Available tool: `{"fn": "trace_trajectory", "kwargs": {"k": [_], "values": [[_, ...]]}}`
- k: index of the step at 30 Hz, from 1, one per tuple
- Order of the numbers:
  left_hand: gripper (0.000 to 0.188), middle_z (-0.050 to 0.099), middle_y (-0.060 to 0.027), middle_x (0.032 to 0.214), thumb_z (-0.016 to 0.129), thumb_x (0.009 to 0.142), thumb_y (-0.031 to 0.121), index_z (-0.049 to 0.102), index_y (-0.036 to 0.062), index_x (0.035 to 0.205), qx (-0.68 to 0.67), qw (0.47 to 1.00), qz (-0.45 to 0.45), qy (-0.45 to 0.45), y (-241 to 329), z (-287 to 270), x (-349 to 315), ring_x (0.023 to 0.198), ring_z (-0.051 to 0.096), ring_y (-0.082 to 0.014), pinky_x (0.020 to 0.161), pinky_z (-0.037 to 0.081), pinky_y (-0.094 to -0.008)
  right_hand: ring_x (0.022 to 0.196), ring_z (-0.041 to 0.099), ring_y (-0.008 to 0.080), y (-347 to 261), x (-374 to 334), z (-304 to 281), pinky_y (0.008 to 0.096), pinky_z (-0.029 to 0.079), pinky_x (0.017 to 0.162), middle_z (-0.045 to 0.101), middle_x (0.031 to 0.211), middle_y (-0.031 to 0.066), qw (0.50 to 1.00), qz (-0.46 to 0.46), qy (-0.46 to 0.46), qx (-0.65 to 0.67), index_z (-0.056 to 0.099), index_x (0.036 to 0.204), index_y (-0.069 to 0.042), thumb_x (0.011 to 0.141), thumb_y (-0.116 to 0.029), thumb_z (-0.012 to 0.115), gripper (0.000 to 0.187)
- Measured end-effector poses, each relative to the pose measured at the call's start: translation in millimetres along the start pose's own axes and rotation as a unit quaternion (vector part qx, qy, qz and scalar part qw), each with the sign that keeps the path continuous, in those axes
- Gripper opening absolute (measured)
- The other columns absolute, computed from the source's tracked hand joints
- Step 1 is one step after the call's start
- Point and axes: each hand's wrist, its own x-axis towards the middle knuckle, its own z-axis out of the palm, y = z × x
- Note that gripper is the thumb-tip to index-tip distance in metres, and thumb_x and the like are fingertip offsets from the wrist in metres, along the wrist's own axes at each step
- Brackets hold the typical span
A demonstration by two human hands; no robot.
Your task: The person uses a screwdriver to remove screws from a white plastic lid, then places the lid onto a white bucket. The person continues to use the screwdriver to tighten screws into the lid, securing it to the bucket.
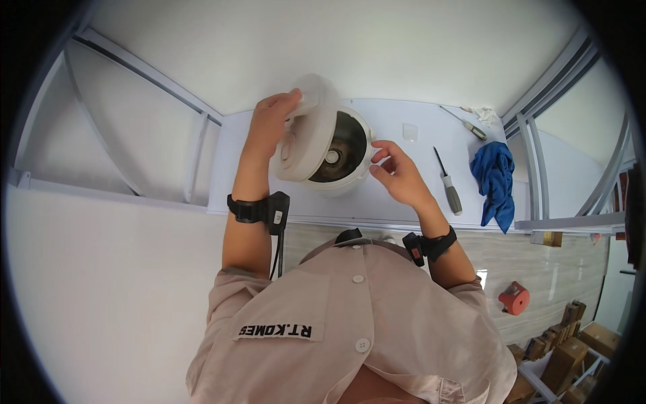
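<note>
A white rice cooker point(364, 176) stands on the white table with its lid tilted up. Inside its dark, stained well sits a round pale centre piece; no inner pot shows. My left hand point(270, 124) is closed on the upper left edge of the raised lid point(316, 145), part of which is blurred. At the cooker's right rim is my right hand point(398, 174), its thumb and fingers apart and the fingertips at or very near the rim. Whether they press on it is hard to see.
Right of the cooker lie a screwdriver point(451, 192) with a grey handle, another screwdriver point(473, 129), a blue cloth point(494, 182) and a small clear square point(410, 132). Metal frame posts flank the table point(404, 205). A red stool point(515, 298) and cardboard boxes point(565, 360) stand at lower right.
</note>
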Motion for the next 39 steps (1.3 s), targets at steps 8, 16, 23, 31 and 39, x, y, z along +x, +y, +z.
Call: {"fn": "trace_trajectory", "kwargs": {"k": [8, 16, 23, 31, 39], "values": [[0.032, 0.057, 0.0039, 0.082, 0.067, 0.104, 0.035, 0.066, 0.0108, 0.084, -0.066, 0.997, 0.023, 0.039, 3, -17, -6, 0.082, 0.051, -0.0103, 0.077, 0.040, -0.0290, 0.072, 0.056, 0.0097, -14, 1, 15, 0.0279, 0.049, 0.068, 0.067, 0.096, 0.0009, 0.999, -0.029, -0.021, -0.011, 0.063, 0.137, -0.008, 0.096, -0.011, 0.074, 0.042], [0.032, 0.070, -0.0019, 0.098, 0.065, 0.105, 0.038, 0.071, 0.0065, 0.104, -0.262, 0.962, 0.037, 0.067, -27, -55, 0, 0.091, 0.062, -0.0139, 0.085, 0.048, -0.0308, 0.071, 0.056, 0.0083, -4, 3, 23, 0.0267, 0.048, 0.066, 0.067, 0.095, 0.0010, 1.000, -0.021, 0.002, -0.015, 0.068, 0.128, -0.006, 0.097, -0.009, 0.074, 0.032], [0.039, 0.073, -0.0055, 0.109, 0.060, 0.107, 0.041, 0.070, 0.0041, 0.117, -0.326, 0.940, 0.032, 0.095, -31, -75, -7, 0.100, 0.066, -0.0181, 0.090, 0.051, -0.0340, 0.071, 0.052, 0.0074, 5, 5, 32, 0.0257, 0.047, 0.065, 0.061, 0.090, -0.0014, 1.000, -0.020, 0.022, -0.006, 0.070, 0.122, -0.006, 0.096, -0.005, 0.074, 0.026], [0.036, 0.074, -0.0050, 0.108, 0.059, 0.107, 0.039, 0.072, 0.0072, 0.118, -0.392, 0.916, 0.021, 0.081, -44, -93, -5, 0.097, 0.071, -0.0200, 0.083, 0.057, -0.0364, 0.075, 0.052, 0.0076, 7, 9, 38, 0.0253, 0.046, 0.067, 0.057, 0.086, -0.0025, 0.999, -0.019, 0.028, -0.005, 0.067, 0.109, -0.007, 0.095, -0.003, 0.075, 0.017], [0.041, 0.075, -0.0078, 0.114, 0.055, 0.108, 0.040, 0.072, 0.0060, 0.123, -0.438, 0.898, 0.020, 0.042, -58, -104, 1, 0.102, 0.071, -0.0228, 0.088, 0.058, -0.0382, 0.074, 0.051, 0.0078, 5, 9, 41, 0.0253, 0.046, 0.067, 0.057, 0.086, -0.0024, 0.999, -0.007, 0.034, -0.013, 0.065, 0.105, -0.007, 0.094, -0.002, 0.075, 0.015]]}}
